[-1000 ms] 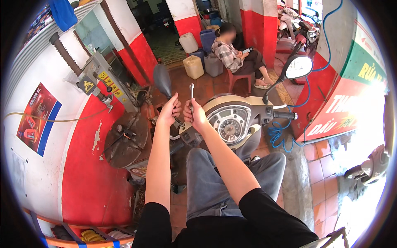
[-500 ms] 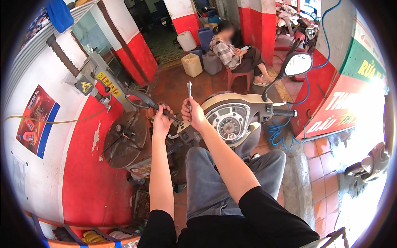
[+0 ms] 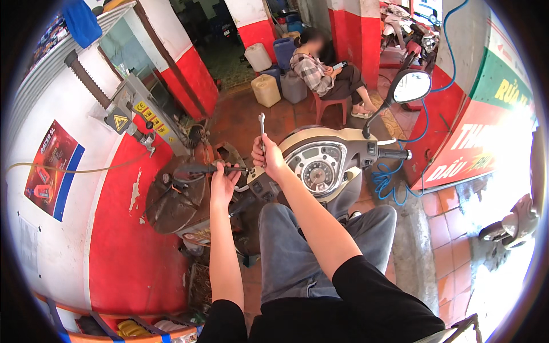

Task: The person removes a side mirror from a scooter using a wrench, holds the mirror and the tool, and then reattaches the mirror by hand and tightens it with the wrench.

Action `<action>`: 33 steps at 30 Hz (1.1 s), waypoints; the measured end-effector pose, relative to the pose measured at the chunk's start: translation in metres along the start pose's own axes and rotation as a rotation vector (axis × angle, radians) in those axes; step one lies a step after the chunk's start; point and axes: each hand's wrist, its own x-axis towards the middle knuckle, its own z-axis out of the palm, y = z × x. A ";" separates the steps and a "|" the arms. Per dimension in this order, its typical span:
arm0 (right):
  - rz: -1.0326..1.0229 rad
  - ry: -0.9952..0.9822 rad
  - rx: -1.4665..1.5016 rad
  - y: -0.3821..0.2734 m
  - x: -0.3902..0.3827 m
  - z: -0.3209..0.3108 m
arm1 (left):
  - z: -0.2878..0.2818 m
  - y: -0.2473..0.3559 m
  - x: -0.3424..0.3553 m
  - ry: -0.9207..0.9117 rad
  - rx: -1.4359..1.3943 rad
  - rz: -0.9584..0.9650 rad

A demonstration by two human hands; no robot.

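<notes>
A slim silver wrench (image 3: 262,132) stands nearly upright above the scooter's cream dashboard, its open-ended head at the top and its lower shaft hidden. A dark mirror stem (image 3: 214,169) lies level to its left, reaching sideways from the handlebar over a round machine.

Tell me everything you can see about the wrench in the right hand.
The wrench is a slim, silvery metal tool with an open-ended head at the top. It stands nearly upright, gripped by its lower part in the right hand, just left of the scooter's speedometer. Its lower end is hidden in the hand, so what it engages cannot be seen.
</notes>
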 end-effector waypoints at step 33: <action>-0.043 0.091 0.025 0.002 0.000 0.000 | 0.114 -0.005 0.046 0.059 0.778 0.118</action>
